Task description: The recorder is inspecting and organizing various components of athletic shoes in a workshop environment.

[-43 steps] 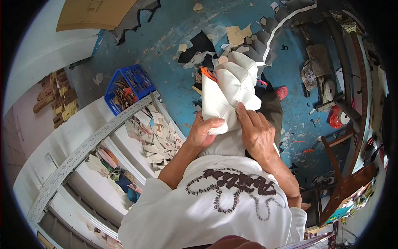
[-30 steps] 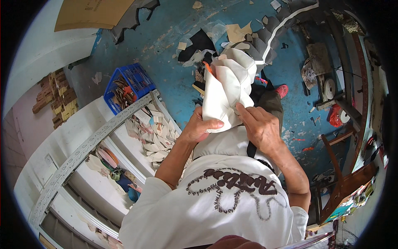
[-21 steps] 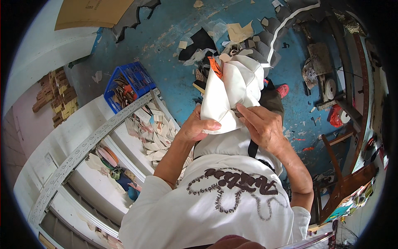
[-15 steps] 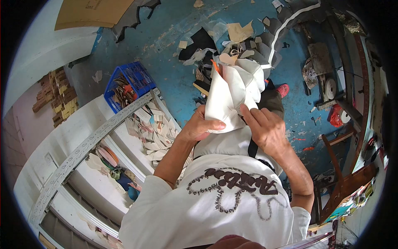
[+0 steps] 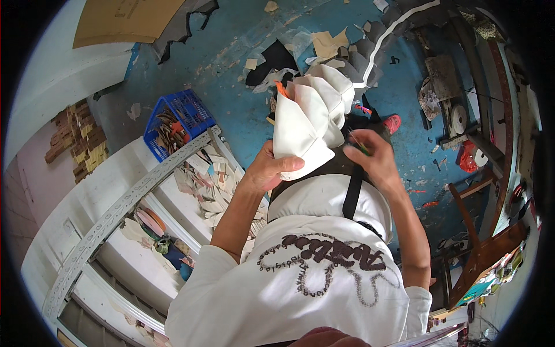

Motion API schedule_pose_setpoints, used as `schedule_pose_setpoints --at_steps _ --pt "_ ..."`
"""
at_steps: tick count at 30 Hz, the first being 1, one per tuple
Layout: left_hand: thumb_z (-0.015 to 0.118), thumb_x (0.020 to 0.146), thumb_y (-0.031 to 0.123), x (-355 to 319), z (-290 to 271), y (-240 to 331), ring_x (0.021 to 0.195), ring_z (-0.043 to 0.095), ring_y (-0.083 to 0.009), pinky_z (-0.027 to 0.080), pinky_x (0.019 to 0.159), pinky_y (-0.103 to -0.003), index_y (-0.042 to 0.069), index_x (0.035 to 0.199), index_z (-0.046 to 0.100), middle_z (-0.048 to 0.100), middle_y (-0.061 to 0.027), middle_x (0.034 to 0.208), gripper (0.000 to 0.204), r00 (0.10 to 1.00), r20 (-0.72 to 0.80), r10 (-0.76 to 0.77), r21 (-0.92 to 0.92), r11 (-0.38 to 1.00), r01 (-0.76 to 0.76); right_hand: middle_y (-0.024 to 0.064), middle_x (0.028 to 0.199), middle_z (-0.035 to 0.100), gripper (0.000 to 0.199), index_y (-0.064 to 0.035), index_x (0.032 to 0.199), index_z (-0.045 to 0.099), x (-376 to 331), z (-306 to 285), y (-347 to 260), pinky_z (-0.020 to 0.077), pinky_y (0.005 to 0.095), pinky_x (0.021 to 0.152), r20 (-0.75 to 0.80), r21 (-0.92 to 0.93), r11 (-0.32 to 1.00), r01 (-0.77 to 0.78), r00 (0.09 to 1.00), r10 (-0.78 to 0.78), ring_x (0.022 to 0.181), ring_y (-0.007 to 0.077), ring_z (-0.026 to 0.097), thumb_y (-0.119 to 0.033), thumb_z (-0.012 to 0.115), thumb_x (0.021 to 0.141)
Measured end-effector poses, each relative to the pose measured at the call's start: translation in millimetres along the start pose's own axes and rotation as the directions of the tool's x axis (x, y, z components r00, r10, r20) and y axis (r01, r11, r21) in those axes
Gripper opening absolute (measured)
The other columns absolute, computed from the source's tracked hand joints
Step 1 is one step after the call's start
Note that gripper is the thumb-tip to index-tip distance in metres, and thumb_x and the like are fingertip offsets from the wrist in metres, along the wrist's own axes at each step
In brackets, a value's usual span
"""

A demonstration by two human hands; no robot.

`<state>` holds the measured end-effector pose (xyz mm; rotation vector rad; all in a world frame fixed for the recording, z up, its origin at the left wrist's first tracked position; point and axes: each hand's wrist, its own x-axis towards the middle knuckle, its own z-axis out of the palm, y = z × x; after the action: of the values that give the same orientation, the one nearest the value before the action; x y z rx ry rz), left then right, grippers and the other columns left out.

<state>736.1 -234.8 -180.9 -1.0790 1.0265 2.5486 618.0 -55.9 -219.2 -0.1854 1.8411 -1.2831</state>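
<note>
A bunch of overlapping white, leather-like curved pieces (image 5: 300, 127) extends away from me, an orange edge showing at its upper left. My left hand (image 5: 270, 168) grips the near end, thumb on top and fingers underneath. Just right of the bunch, and apart from it, my right hand (image 5: 374, 157) is closed around a small green-handled tool (image 5: 361, 146) with a thin tip. Most of that tool is hidden by the fingers, so its exact kind is unclear.
Black and tan scraps (image 5: 277, 61) litter the blue floor ahead. A blue plastic crate (image 5: 193, 113) of offcuts stands left, beyond a white frame (image 5: 124, 211) with cut pieces between its bars. A white strip (image 5: 393, 29) trails over grey pieces. To the right is a wooden stool (image 5: 471, 222).
My right hand has come off the white pieces and moved slightly right; the green-handled tool now shows in it. The white bunch has shifted left and its folds have spread.
</note>
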Motion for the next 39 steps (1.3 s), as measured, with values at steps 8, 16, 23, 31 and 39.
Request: schedule_pose_setpoints --at_steps 8,16,23,31,39 --pt "0.066 0.067 0.01 12.3 -0.4 -7.7 0.08 0.056 -0.0163 0.046 0.072 -0.03 -0.003 0.099 0.051 0.057 -0.0087 0.091 0.037 0.991 -0.117 -0.072 -0.133 0.989 0.056 -0.0002 0.065 0.051 0.018 0.0009 0.091 0.053 17.4 32.3 22.9 0.0271 0.0182 0.034 0.101 0.348 0.923 -0.162 0.986 0.135 0.04 0.0035 0.037 -0.006 0.056 0.075" --pt "0.064 0.07 0.01 15.0 3.0 -1.1 0.082 0.055 -0.0143 0.045 0.072 -0.027 -0.003 0.102 0.048 0.056 -0.0081 0.093 0.038 0.988 -0.155 -0.006 -0.066 0.998 -0.004 -0.0004 0.059 0.048 0.02 0.0022 0.096 0.053 22.2 30.2 18.7 0.0243 0.016 0.033 0.375 0.509 0.783 -0.357 0.911 0.172 0.037 0.0031 0.035 -0.004 0.052 0.077" --pt "0.063 0.072 0.01 31.4 1.3 -11.6 0.083 0.053 -0.0126 0.044 0.073 -0.027 -0.001 0.11 0.04 0.052 -0.0092 0.098 0.046 0.916 -0.329 0.229 0.14 0.971 -0.193 -0.001 0.065 0.051 0.023 -0.0002 0.1 0.055 14.8 16.9 6.6 0.0298 0.0171 0.038 0.476 0.48 0.742 -0.468 0.849 0.228 0.042 0.0037 0.039 -0.004 0.052 0.077" --pt "0.054 0.079 0.027 -2.1 4.3 -31.3 0.1 0.048 -0.0219 0.042 0.083 -0.037 0.004 0.115 0.036 0.047 -0.0099 0.11 0.047 0.977 -0.158 -0.146 -0.678 0.735 0.0 0.0002 0.076 0.056 0.02 -0.0007 0.095 0.056 -7.9 37.0 -8.0 0.0395 0.017 0.059 0.204 0.434 0.901 -0.02 0.976 -0.077 0.067 0.0026 0.046 -0.005 0.058 0.075" --pt "0.055 0.073 0.014 -8.8 -7.7 -28.7 0.099 0.048 -0.0269 0.038 0.086 -0.04 0.002 0.119 0.032 0.047 -0.0122 0.11 0.053 0.983 -0.166 0.084 -0.23 0.965 -0.121 0.0065 0.075 0.059 0.017 -0.0008 0.09 0.054 -29.2 31.9 -24.3 0.0442 0.0198 0.062 0.109 0.177 0.956 0.233 0.961 -0.255 0.069 0.0059 0.054 -0.002 0.059 0.073"
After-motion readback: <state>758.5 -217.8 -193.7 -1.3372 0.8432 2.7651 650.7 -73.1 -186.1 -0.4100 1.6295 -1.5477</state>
